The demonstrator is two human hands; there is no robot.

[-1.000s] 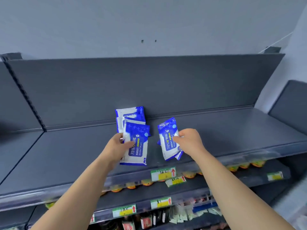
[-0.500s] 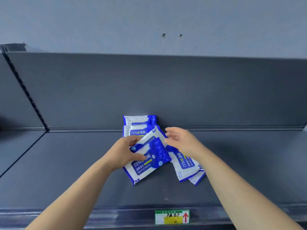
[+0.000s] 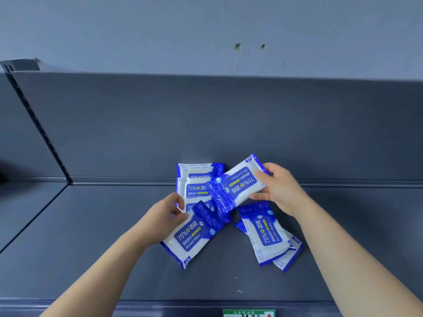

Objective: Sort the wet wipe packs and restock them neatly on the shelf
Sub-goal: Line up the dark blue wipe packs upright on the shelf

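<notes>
Head view: the left hand (image 3: 166,215) is pinching the near pack (image 3: 192,235) at its upper edge, fingers curled onto the film, while the pack is lying slanted on the shelf (image 3: 103,236) at about six o'clock from the back stack (image 3: 197,183); the right hand (image 3: 280,189) is gripping the raised pack (image 3: 239,185) by its short end, fingers wrapped round it, and is holding it tilted at three o'clock of that stack, its lower end crossing over the near pack; the stack is sitting against the back panel (image 3: 206,124); two loose packs (image 3: 266,234) are lying overlapped on the shelf at five o'clock from the raised pack, with no hand on them; a price tag (image 3: 249,313) is showing at the shelf lip at six o'clock.

The packs are looking light, soft and glossy, so film is probably sliding easily on film; taking each by a short sealed end or across its width seems safest, since a pinch in the middle is likely to buckle it.
</notes>
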